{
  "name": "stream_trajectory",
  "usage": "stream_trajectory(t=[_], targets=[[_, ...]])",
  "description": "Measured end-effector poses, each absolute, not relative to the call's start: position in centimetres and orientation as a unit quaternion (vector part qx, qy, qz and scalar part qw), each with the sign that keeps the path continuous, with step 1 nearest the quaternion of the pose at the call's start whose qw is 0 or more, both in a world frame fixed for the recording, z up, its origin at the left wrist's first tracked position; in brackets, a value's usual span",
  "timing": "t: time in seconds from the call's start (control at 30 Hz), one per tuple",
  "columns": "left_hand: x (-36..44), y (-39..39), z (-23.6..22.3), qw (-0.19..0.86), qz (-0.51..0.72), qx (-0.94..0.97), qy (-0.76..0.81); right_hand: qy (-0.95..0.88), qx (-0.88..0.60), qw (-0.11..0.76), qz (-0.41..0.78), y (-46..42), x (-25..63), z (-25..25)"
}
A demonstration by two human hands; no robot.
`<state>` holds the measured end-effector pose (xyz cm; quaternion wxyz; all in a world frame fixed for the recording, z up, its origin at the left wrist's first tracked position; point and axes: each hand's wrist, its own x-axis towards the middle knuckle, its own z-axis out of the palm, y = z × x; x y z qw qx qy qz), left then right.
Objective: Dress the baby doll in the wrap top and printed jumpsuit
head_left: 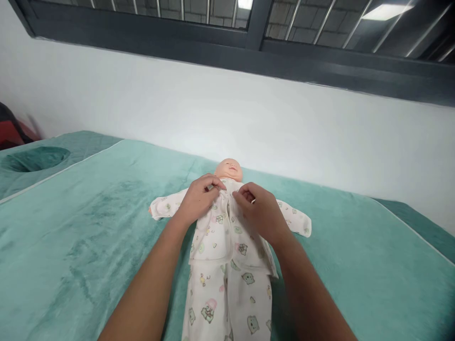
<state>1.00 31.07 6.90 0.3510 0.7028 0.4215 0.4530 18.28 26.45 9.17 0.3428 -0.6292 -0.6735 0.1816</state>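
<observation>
A baby doll (229, 169) lies on its back on a teal bed (88, 227), head toward the wall. It wears a white printed top (220, 237) and matching trousers (227, 303). My left hand (199, 196) is closed in a pinch on the top's left front edge at the doll's chest. My right hand (259, 208) is closed on the right front edge, near the collar. The two hands almost meet at the middle of the chest. The doll's sleeves spread out to both sides.
A white wall (249, 118) runs behind the bed, with a dark window frame (256, 42) above it. A second teal bed with a face hole (33, 158) stands at the left. A red and dark object (10, 130) sits at the far left edge.
</observation>
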Motion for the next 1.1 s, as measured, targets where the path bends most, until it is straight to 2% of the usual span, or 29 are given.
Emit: stream_trajectory(t=[0.1, 0.2, 0.33, 0.47, 0.7, 0.83, 1.1], targets=[[0.3, 30.2, 7.9, 0.405, 0.382, 0.721, 0.412, -0.713, -0.637, 0.255, 0.145, 25.2, 17.2, 10.0], [0.2, 29.9, 8.4, 0.416, 0.347, 0.73, 0.416, -0.707, -0.654, 0.243, 0.117, 25.4, 16.8, 9.7], [0.3, 29.9, 8.5, 0.391, 0.346, 0.736, 0.431, -0.69, -0.636, 0.305, 0.158, 26.5, 17.4, 9.0], [0.7, 29.9, 8.4, 0.387, 0.375, 0.725, 0.428, -0.63, -0.609, 0.384, 0.292, 27.1, 18.4, 8.7], [2.0, 29.8, 8.1, 0.479, 0.449, 0.649, 0.384, -0.487, -0.519, 0.478, 0.515, 27.3, 18.9, 7.8], [1.8, 29.9, 8.1, 0.508, 0.441, 0.643, 0.365, -0.444, -0.482, 0.499, 0.567, 27.2, 19.0, 7.6], [2.1, 29.9, 7.9, 0.517, 0.458, 0.616, 0.377, -0.407, -0.446, 0.527, 0.598, 27.4, 19.3, 7.4]])
